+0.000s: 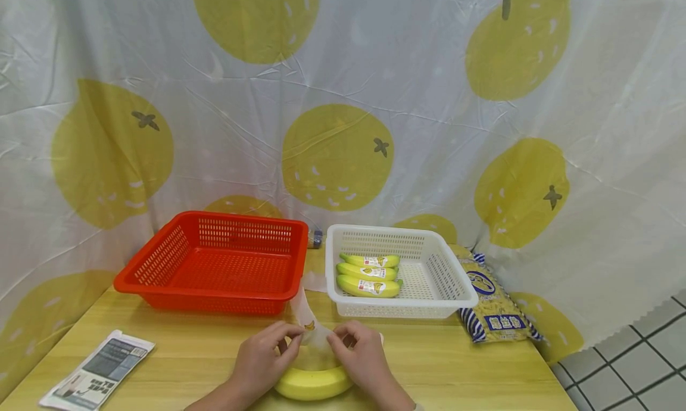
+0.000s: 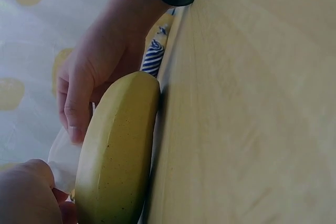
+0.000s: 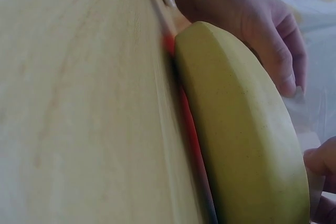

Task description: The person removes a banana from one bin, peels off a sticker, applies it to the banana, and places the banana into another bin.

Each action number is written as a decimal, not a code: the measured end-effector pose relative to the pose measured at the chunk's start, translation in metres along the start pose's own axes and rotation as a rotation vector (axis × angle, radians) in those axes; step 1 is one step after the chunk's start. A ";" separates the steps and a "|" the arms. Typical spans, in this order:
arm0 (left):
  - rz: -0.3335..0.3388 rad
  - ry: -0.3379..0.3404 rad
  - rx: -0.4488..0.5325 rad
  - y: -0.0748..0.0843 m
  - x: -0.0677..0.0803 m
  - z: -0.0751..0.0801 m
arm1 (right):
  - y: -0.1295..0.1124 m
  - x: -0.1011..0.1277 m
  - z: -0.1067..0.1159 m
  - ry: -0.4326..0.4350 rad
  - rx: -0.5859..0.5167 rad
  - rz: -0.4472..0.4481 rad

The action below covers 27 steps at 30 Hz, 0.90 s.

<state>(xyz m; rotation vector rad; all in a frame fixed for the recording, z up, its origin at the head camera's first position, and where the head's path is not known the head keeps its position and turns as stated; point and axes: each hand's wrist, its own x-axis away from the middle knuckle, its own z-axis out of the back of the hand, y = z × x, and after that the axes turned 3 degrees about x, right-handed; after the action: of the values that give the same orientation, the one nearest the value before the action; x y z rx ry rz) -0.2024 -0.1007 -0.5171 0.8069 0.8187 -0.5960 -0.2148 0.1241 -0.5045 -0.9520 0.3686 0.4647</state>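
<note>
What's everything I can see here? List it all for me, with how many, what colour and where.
banana: one, yellow, on the table between the hands
clear wrapper: one, see-through, pinched above that banana
wrapped bananas: three, yellow, in the white basket
white basket: one, right of the red one
red basket: one, back left
leaflet: one, grey and white, front left
striped packet: one, blue and white, right of the white basket
table: one, pale wood
curtain: one, white with yellow fruit, behind
left hand: pinches the wrapper
right hand: pinches the wrapper
</note>
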 end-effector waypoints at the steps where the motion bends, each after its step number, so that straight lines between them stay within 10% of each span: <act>1: -0.001 0.002 0.003 0.000 0.000 0.000 | 0.000 0.000 0.000 0.001 0.002 0.000; 27: 0.025 0.005 0.014 -0.001 -0.001 0.003 | 0.000 -0.001 0.008 0.061 0.098 -0.212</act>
<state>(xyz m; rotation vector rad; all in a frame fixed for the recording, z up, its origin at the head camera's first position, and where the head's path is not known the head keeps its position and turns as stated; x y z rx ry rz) -0.2021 -0.1035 -0.5151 0.8305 0.8084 -0.5778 -0.2151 0.1301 -0.4995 -0.8996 0.3383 0.2226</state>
